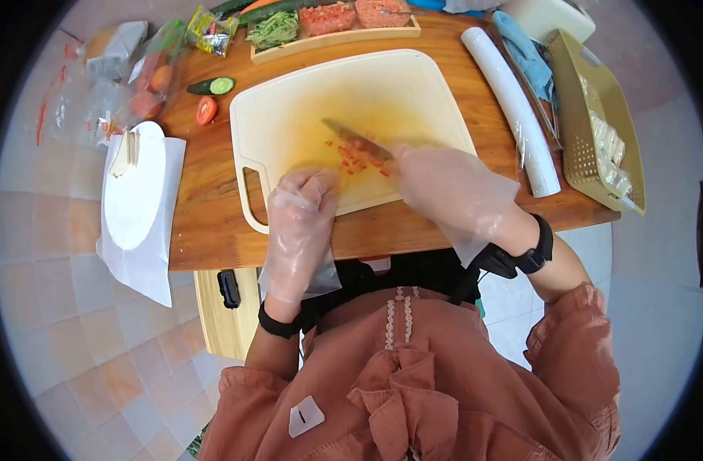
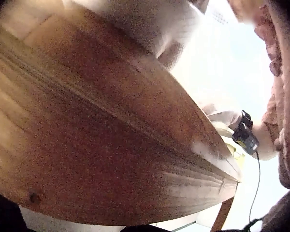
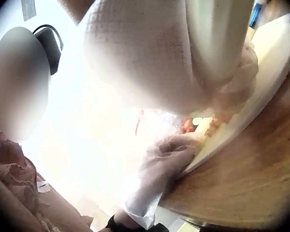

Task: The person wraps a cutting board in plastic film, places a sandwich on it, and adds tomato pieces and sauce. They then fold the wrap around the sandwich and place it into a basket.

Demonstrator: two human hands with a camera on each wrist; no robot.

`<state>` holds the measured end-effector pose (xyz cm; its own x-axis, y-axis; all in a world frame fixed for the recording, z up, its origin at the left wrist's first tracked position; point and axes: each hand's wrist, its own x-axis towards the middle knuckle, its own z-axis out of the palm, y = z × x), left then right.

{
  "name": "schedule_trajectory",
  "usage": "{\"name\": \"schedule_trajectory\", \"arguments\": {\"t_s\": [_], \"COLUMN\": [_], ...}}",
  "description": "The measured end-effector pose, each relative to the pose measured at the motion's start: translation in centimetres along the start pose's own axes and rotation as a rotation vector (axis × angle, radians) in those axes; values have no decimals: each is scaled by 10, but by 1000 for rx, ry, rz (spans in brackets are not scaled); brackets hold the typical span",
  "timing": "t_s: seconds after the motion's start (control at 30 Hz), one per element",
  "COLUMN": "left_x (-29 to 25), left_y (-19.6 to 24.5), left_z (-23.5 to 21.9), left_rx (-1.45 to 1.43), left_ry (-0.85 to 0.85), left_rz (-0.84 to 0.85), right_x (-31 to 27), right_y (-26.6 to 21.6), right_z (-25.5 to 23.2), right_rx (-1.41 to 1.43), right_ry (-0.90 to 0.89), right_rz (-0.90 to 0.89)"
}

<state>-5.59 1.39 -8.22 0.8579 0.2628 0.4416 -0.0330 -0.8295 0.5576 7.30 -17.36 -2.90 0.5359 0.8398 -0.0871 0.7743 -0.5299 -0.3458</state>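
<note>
In the head view my right hand [image 1: 444,180], in a clear plastic glove, grips a knife [image 1: 359,138]. Its blade slants to the upper left over diced red tomato [image 1: 353,160] on a cream cutting board [image 1: 436,84]. My gloved left hand [image 1: 301,223] rests at the board's near edge, left of the dice, knuckles bent and fingertips hidden; I cannot tell whether they hold something. The right wrist view shows the left hand [image 3: 169,154] beside the red pieces, with the right hand's glove [image 3: 135,53] large in front. The wooden table edge [image 2: 106,145] fills most of the left wrist view.
Beyond the board lie a cut cucumber [image 1: 211,86], a tomato half [image 1: 206,110] and a wooden tray [image 1: 336,44] of shredded food. A white plate [image 1: 132,207] sits at left. Cling wrap [image 1: 513,111] and a perforated basket [image 1: 597,146] stand at right.
</note>
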Motion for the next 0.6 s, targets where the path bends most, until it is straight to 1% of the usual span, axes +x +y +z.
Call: {"name": "schedule_trajectory", "arguments": {"t_s": [0.07,0.1,0.17,0.2,0.27,0.3,0.37,0.4,0.47,0.5,0.57,0.6], "left_x": [-1,-1,2,3,0,0,0,0,-2,-3,-2,-1], "left_y": [2,3,3,3,2,2,2,1,-1,-1,0,0], "left_z": [-2,-2,-1,0,1,0,0,0,1,0,0,1], "left_rx": [8,8,-4,-5,-15,-13,-31,-30,-20,-22,-46,-48], "left_ry": [-16,-17,-35,-36,-15,-16,-16,-13,-7,-5,-8,-3], "left_rz": [-3,-9,-16,-12,-8,-11,-14,-21,6,-1,-19,-22], "right_x": [-5,-6,-7,-7,-8,-9,-11,-10,-7,-7,-7,-7], "right_y": [-3,-2,2,2,-2,-7,-14,-15,-16,-9,10,10], "right_z": [-5,-4,-2,0,6,5,-1,-4,-6,-3,6,9], "right_rx": [-75,-74,-139,-139,-124,-122,-106,-107,-195,-198,-257,-262], "right_ry": [0,-6,97,100,156,154,45,41,144,139,294,291], "right_rz": [188,185,219,222,155,154,61,56,157,153,113,109]}}
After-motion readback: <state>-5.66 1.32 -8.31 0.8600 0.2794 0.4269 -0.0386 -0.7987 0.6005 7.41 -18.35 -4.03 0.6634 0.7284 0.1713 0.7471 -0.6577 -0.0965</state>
